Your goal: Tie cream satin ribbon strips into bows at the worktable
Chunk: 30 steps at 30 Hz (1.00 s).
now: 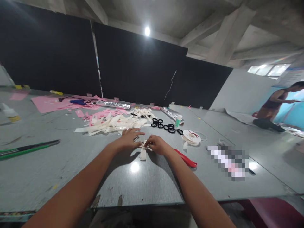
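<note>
A small cream ribbon piece [142,154], folded into a bow-like shape, sits on the grey table between my two hands. My left hand [129,138] holds its left side low down at the thumb, while the upper fingers reach out over it, apart. On the other side my right hand [156,144] has its fingers bent and pinched together at the ribbon's middle. The fingertips partly cover the ribbon there. Just beyond my hands lies a loose heap of cream ribbon strips [111,123]. Several black hair ties [169,128] are behind my right hand.
A ribbon spool [192,136] and a red-handled tool [186,158] lie to the right. Near them stands a small green-labelled bottle [178,121]. Pink sheets [49,103] cover the back left. A green-edged black tool [28,148] lies left. Another person [276,99] stands far right.
</note>
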Available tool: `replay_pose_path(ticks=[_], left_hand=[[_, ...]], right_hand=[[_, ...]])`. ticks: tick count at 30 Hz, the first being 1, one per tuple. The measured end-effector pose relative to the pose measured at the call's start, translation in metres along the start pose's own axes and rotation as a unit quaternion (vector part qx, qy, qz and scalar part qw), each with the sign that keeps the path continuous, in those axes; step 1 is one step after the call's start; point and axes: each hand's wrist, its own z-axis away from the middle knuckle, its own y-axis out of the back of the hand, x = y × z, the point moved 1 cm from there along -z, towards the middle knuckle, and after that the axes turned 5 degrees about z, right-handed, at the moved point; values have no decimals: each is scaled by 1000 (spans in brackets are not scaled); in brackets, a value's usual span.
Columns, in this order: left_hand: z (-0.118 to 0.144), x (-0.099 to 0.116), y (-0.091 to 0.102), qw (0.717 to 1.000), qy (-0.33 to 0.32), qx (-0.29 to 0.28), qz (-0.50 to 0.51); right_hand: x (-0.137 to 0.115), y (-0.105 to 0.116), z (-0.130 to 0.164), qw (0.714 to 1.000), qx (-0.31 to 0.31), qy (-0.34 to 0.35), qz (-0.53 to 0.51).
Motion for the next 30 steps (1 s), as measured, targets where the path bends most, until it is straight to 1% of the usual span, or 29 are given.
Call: replay_pose_path(ticks=[3,5,6,8,10,12,13,15,17,20,23,27,30], left_hand=[[-4,-8,13,995,-3,98,19],[-4,-14,22,989,0,140,44],[-3,-16,25,987,11,151,43],[-1,-20,29,989,44,141,14],[3,-22,26,994,64,89,-27],[5,-20,21,996,61,44,-57],[6,-18,18,995,56,38,-68],[6,-13,14,994,44,52,-82],[4,-7,13,992,45,83,-79],[1,1,14,990,43,122,-49],[-1,9,14,989,5,145,-31],[-1,20,9,989,-41,139,-20],[0,28,3,989,-68,133,-1]], right_hand=[[-3,-4,-3,999,49,-11,-11],[-4,-5,-4,997,73,-19,-14],[-3,-6,-4,996,80,-25,-14],[-2,-6,-4,996,87,-36,-13],[0,-7,-4,995,91,-40,-12],[1,-6,-4,995,95,-39,-10],[2,-6,-4,995,96,-39,-9],[2,-6,-5,994,103,-44,-7],[4,-6,-5,991,123,-55,-9],[7,-5,-5,981,176,-70,-29],[9,-2,-4,969,229,-71,-62],[6,1,-4,957,273,-39,-96],[4,2,-5,954,280,-8,-103]])
